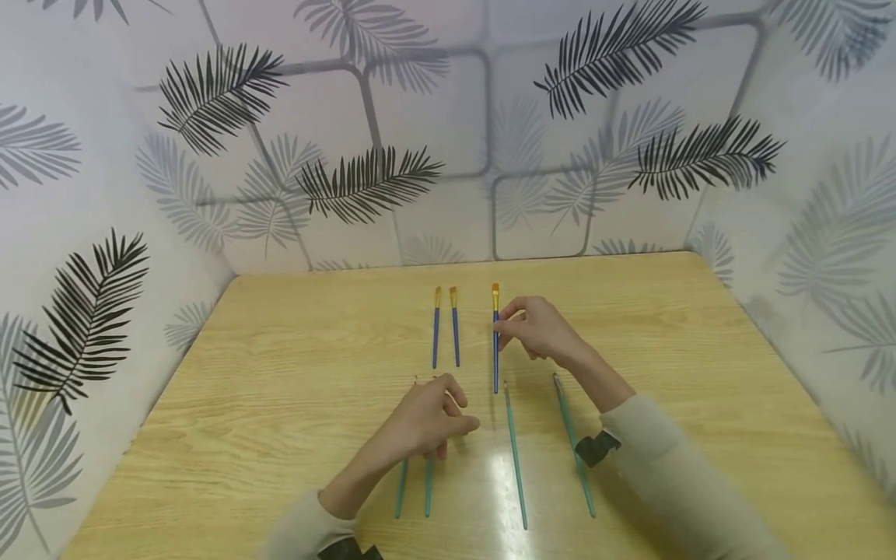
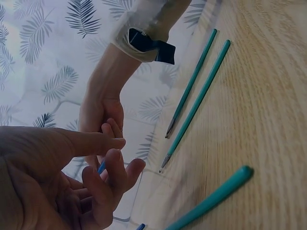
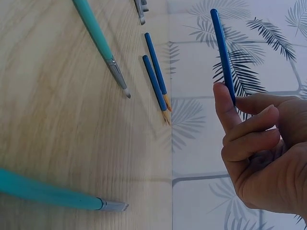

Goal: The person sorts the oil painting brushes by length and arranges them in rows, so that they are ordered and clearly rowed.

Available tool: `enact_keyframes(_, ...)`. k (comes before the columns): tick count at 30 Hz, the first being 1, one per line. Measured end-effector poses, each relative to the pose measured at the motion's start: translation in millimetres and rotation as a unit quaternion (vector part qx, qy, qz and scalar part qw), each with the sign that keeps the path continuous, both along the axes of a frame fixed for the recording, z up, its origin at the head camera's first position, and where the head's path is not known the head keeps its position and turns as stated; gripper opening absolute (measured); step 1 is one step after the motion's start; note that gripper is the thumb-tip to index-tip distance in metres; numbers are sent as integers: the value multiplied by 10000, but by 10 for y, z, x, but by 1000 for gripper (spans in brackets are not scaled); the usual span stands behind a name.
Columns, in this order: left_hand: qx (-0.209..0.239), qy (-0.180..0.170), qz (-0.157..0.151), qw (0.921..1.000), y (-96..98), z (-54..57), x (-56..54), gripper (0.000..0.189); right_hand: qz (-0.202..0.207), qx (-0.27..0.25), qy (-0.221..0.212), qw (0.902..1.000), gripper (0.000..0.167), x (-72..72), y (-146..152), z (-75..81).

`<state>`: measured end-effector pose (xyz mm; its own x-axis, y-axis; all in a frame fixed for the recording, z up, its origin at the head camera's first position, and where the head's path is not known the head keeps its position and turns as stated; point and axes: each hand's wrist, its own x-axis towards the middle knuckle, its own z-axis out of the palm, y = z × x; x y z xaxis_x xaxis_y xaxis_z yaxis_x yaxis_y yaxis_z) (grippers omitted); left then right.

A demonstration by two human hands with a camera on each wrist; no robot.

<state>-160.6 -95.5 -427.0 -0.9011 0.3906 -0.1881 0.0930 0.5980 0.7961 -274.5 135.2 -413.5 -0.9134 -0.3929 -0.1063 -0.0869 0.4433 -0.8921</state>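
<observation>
My right hand (image 1: pixel 539 327) pinches a blue-handled paintbrush (image 1: pixel 495 365) between thumb and fingers, holding it off the table with its bristles toward the wall. In the right wrist view the handle of this paintbrush (image 3: pixel 223 52) sticks up past the fingertips. To its left, two similar blue paintbrushes (image 1: pixel 435 334) lie side by side. My left hand (image 1: pixel 423 416) hovers over two teal paintbrushes (image 1: pixel 402 490), hiding their middles. Its fingers are loosely bent with nothing between them, as the left wrist view of this hand (image 2: pixel 72 177) shows.
Two more teal paintbrushes lie apart on the right, one (image 1: pixel 516 459) near the middle and one (image 1: pixel 574 443) partly below the right wrist. The wooden table (image 1: pixel 280 350) meets a leaf-patterned wall (image 1: pixel 434 101) at its far edge and sides.
</observation>
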Motion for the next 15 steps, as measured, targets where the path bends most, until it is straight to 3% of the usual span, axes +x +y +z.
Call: enact_keyframes(15, -132, -111, 32, 9998, 135, 22, -11, 37, -76, 160, 93, 9998, 29, -95, -10, -65)
